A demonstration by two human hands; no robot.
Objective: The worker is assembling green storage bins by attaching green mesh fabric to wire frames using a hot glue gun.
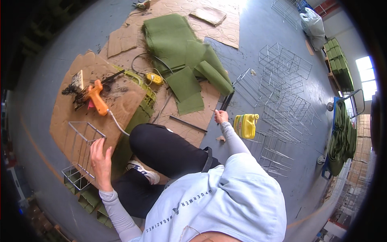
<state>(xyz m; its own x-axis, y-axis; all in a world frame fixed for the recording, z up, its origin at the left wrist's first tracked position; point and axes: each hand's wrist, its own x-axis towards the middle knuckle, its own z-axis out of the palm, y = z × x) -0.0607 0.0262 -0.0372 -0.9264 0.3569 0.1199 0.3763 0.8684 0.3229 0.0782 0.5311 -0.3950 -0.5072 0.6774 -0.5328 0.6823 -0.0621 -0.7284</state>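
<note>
My left hand [100, 162] is at the left, its fingers stretched out and thumb apart, against the upper end of a small metal wire frame [84, 160]. That frame stands at the near edge of a cardboard-topped work surface [121, 111]. My right hand [221, 116] is closed in a pinch, at the lower end of several thin black sticks [228, 101]. Whether one is between the fingers cannot be made out. An orange glue gun [97, 98] with a pale cable lies on the cardboard, among dark smears beside a small glue-stained block [78, 80].
Green fabric sheets [173, 38] lie on floor cardboard ahead, near a yellow power socket box [154, 78]. One black stick [188, 123] lies before my knee. Right of my arm stand a yellow jug [245, 126] and many wire frames [282, 88]. A blue cart [333, 133] carries green fabric.
</note>
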